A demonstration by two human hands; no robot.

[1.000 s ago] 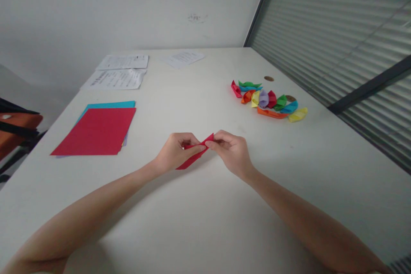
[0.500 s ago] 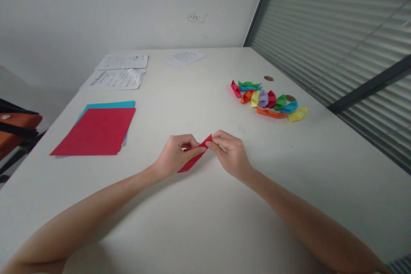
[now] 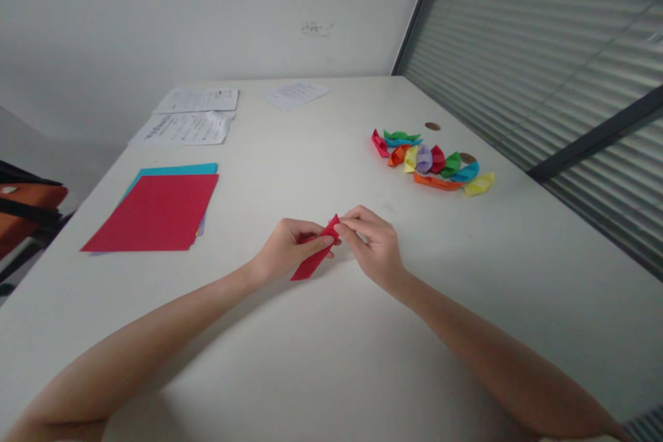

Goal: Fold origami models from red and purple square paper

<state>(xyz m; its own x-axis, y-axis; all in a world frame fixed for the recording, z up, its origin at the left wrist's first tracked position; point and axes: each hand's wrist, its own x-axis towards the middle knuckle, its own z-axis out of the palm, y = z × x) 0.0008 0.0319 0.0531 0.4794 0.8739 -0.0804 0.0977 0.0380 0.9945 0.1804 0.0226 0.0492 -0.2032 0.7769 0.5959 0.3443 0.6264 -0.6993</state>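
Note:
A narrow folded piece of red paper (image 3: 311, 264) lies between my two hands near the middle of the white table (image 3: 331, 345). My left hand (image 3: 284, 248) pinches it from the left, fingers closed on its upper part. My right hand (image 3: 373, 246) pinches its top tip from the right, thumb and forefinger pressed together. The lower end of the red piece sticks out below my left fingers toward the table.
A stack of flat coloured sheets (image 3: 155, 210), red on top over blue, lies to the left. Several folded coloured paper shapes (image 3: 432, 162) sit at the right. Printed sheets (image 3: 189, 121) lie at the back. Blinds (image 3: 543, 48) line the right edge; a dark chair (image 3: 23, 204) stands left.
Both hands have drawn closer together and slightly toward me. The red paper looks narrower and more tightly folded, its tip tucked between the fingertips.

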